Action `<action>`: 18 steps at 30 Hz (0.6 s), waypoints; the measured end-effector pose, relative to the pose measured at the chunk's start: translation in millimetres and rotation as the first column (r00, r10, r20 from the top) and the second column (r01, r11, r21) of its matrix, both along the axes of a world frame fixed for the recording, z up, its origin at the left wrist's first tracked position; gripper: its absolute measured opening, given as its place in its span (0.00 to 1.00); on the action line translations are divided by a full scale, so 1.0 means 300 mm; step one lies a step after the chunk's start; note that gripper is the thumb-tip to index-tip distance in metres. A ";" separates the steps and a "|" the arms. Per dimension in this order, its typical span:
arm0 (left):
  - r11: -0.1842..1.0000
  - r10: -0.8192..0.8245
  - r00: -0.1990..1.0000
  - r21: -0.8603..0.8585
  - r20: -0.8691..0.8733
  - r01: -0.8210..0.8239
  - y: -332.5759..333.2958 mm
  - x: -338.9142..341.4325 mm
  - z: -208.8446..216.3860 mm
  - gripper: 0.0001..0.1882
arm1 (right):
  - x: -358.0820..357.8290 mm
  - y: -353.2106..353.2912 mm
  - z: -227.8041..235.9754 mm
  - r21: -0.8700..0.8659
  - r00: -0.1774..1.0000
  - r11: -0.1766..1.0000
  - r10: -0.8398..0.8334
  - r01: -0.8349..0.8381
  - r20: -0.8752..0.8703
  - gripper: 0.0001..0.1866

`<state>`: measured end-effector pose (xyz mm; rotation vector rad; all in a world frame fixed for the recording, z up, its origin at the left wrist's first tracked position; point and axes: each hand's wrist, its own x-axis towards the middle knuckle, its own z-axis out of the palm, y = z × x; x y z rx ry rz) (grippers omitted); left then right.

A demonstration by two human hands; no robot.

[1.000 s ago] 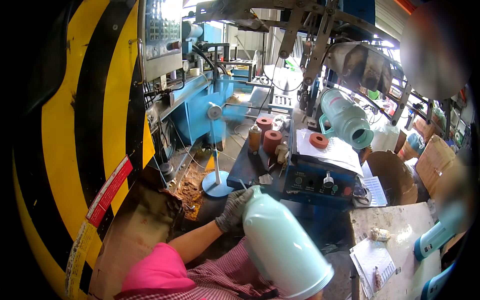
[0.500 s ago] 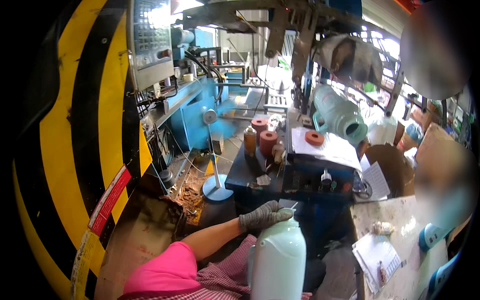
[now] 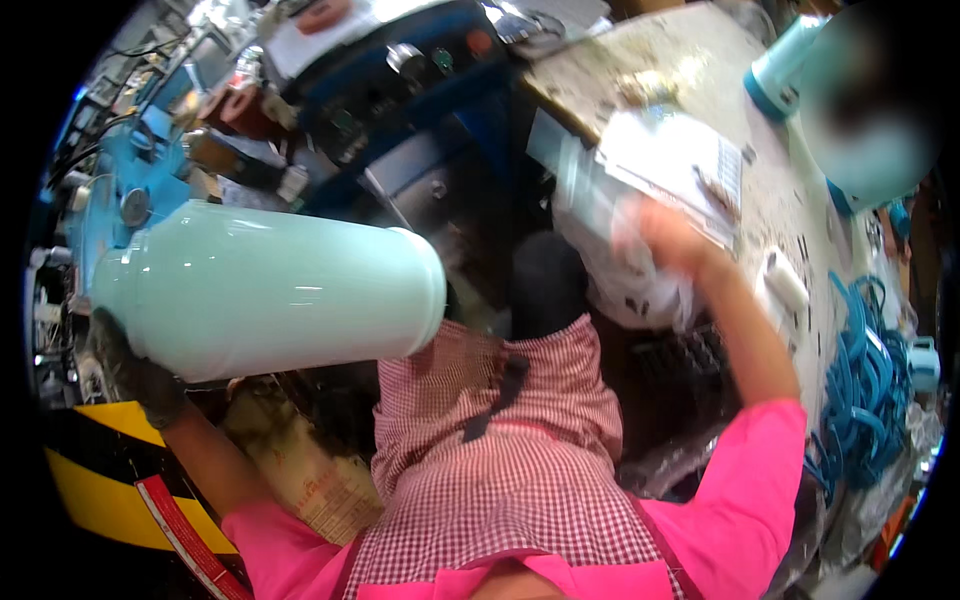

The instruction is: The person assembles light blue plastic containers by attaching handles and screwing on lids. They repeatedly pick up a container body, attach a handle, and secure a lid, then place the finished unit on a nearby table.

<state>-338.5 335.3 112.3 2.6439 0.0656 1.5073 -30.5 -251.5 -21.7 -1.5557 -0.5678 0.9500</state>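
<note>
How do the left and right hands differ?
The left hand wears a dark glove; the right hand looks bare. The left holds the mint-green vessel; the right overlaps the clear plastic bag in view, grip unclear. The left shows clearer; the right is blurred. Both arms have pink sleeves.

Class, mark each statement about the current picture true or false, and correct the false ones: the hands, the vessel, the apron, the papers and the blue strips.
1. The left hand, in a dark glove, holds a mint-green vessel. True.
2. The mint-green vessel's wide rim faces the picture's left edge. False: it faces right.
3. The right hand is blurred. True.
4. The apron is plain blue. False: it is red-and-white checked.
5. Papers lie on the worktable. True.
6. The tangled blue strips are left of the vessel. False: they are at the picture's right.
</note>
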 end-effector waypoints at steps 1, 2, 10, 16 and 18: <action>0.999 -0.027 0.999 -0.042 0.017 0.028 -0.029 0.002 -0.011 0.22 | 0.116 0.024 0.086 0.195 0.992 0.973 -0.120 0.122 -0.025 0.21; 0.971 -0.098 0.995 -0.216 0.029 0.102 -0.078 0.002 -0.032 0.22 | 0.232 0.049 0.168 0.401 0.976 0.890 -0.208 0.216 -0.063 0.27; 0.831 -0.204 0.979 -0.532 -0.023 0.161 -0.322 -0.064 -0.117 0.23 | 0.080 0.099 -0.338 -0.566 0.974 0.824 0.147 -0.025 0.171 0.17; 0.818 -0.211 0.975 -0.559 -0.075 0.134 -0.416 -0.101 -0.121 0.25 | 0.107 -0.169 -0.900 -0.782 0.791 0.123 -0.039 0.611 0.611 0.15; 0.813 -0.251 0.963 -0.562 -0.099 0.154 -0.438 -0.049 -0.098 0.26 | 0.081 -0.193 -0.930 -0.841 0.847 0.131 0.017 0.525 0.531 0.15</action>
